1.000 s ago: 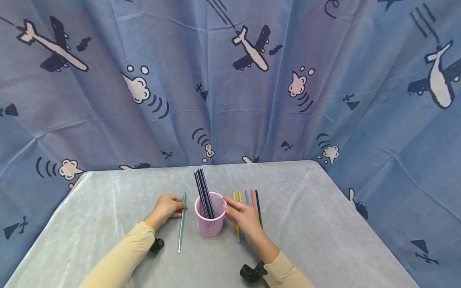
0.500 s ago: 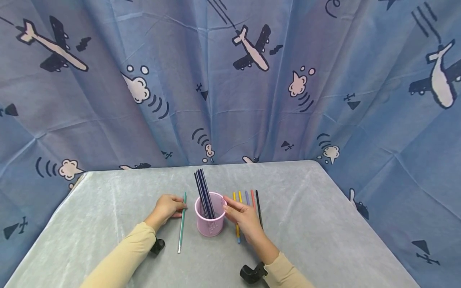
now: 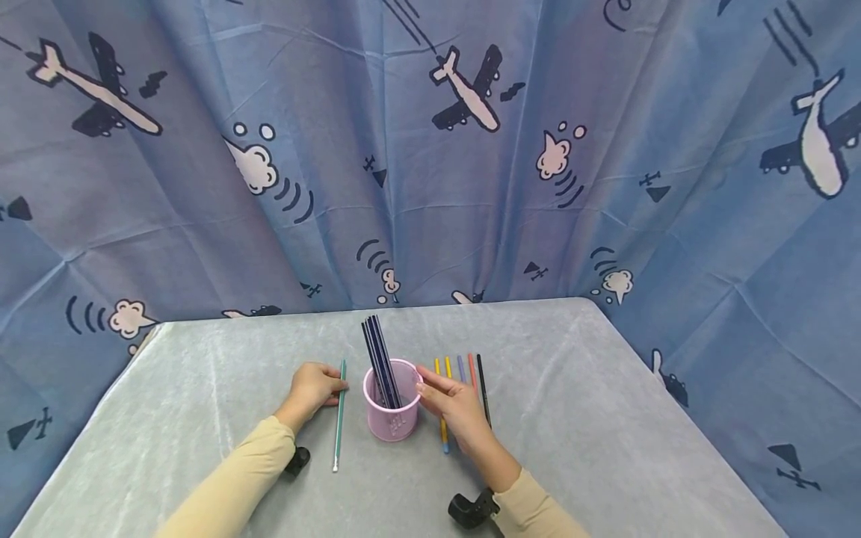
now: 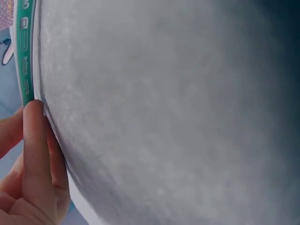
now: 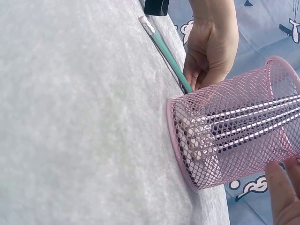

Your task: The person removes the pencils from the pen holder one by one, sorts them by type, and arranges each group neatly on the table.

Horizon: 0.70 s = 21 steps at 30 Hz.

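My left hand [image 3: 313,388] pinches a green pencil [image 3: 339,418] near its far end, thumb on one side and a finger on the other in the left wrist view. The pencil lies on the table with its white eraser end toward me. To its right stands a pink mesh pencil cup [image 3: 392,426], upright, with several dark striped pencils [image 3: 380,362] leaning in it, eraser ends down. My right hand [image 3: 460,415] touches the cup's right side near the rim with fairly straight fingers [image 5: 280,187]. In the right wrist view, the cup partly hides my left hand's fingertips.
Right of the cup, partly under my right hand, lie several more pencils: two yellow ones [image 3: 444,433], a purple one [image 3: 461,368], a red one [image 3: 472,366] and a black one [image 3: 483,388]. Behind the grey-covered table [image 3: 572,418] hangs a blue curtain [image 3: 430,187].
My left forearm has shifted slightly right, and the green pencil has turned very slightly toward upright in the head view. My right hand and the cup stay in place.
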Motion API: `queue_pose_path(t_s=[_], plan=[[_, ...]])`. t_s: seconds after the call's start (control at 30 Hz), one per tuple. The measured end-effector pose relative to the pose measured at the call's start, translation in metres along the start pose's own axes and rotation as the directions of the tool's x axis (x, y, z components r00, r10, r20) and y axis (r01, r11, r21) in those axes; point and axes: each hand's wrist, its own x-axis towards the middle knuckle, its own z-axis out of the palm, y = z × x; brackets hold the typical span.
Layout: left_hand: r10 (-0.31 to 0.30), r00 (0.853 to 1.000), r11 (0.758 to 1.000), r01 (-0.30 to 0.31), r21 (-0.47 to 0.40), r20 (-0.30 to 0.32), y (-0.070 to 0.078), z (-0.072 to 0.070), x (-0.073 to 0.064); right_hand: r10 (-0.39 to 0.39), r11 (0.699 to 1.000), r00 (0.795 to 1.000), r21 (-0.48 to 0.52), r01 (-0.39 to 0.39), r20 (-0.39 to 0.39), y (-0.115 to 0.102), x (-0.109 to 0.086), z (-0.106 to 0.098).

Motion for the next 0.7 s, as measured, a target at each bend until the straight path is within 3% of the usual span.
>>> queue_pose_path(t_s=[0.23,0.5,0.7], plan=[[0.019,1.000,0.995,-0.018,0.096,-0.014,0.0006,0.0021,0.0045,0.001,1.000,1.000,0.010,0.000,-0.006,-0.0022,0.0018,-0.0009],[0.044,0.999,0.994,-0.040,0.101,-0.032,0.0006,0.0014,0.0020,0.000,1.000,1.000,0.000,0.000,-0.003,-0.0010,0.0019,-0.0011],[0.093,0.993,0.983,-0.079,0.164,-0.078,0.0053,-0.0040,-0.0030,0.005,1.000,1.000,-0.003,-0.005,-0.002,0.0002,0.0017,-0.0001]])
